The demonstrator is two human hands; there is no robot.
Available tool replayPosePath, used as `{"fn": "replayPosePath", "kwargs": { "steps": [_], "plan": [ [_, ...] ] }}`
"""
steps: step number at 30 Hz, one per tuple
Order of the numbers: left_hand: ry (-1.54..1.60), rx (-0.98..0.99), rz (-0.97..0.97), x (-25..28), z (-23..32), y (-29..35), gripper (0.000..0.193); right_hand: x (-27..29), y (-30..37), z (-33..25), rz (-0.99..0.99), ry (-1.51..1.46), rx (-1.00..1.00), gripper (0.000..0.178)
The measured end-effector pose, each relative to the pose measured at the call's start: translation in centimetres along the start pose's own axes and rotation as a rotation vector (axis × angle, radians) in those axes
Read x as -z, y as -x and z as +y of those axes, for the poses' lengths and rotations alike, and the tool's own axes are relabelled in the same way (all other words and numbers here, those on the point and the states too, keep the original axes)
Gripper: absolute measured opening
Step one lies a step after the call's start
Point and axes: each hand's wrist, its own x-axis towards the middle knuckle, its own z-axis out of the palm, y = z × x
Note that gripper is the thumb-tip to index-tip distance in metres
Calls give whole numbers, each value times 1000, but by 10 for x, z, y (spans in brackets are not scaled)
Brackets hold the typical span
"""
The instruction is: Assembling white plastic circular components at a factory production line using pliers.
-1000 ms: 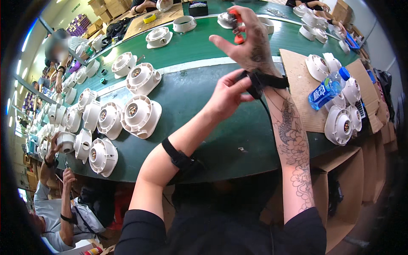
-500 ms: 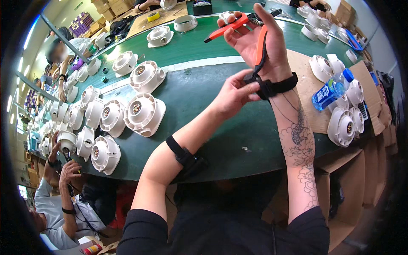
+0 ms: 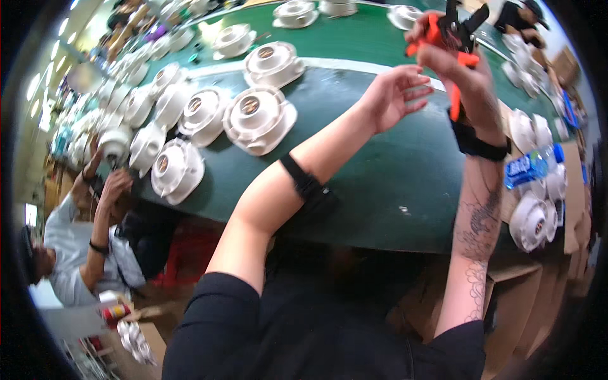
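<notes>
In my right hand (image 3: 468, 79), raised at the far right of the table, is a pair of pliers (image 3: 456, 109) with orange handles and a black head. Its fingers close round the handles, though blur softens the detail. My left hand (image 3: 389, 101) hovers beside it over the green table, empty, fingers stretched apart. A black strap (image 3: 479, 143) circles my right wrist, and another band (image 3: 304, 179) sits on my left forearm. Nearest my left hand on the left side stands a white round plastic housing (image 3: 258, 123) with a raised hub and metal contacts in its centre.
Several similar white housings (image 3: 177, 171) stand along the table's left side. At right, a blue-capped drink bottle (image 3: 527, 170) lies against more housings (image 3: 532, 221) on cardboard. A co-worker (image 3: 88, 247) handles a housing at lower left. An open cardboard box (image 3: 506, 288) stands below the table edge.
My left hand has come off the right wrist strap and opened. My right hand has turned, its fingers now curled round the pliers. The whole view has shifted.
</notes>
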Motion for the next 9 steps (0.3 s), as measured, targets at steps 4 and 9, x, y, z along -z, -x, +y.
{"fn": "replayPosePath", "kwargs": {
  "steps": [4,9],
  "plan": [
    [109,-127,186,31,57,-1,16,-47,17,-11,-520,66,-273,67],
    [231,-350,279,20,89,10,16,-85,14,23,-1065,239,-293,68]
  ]
}}
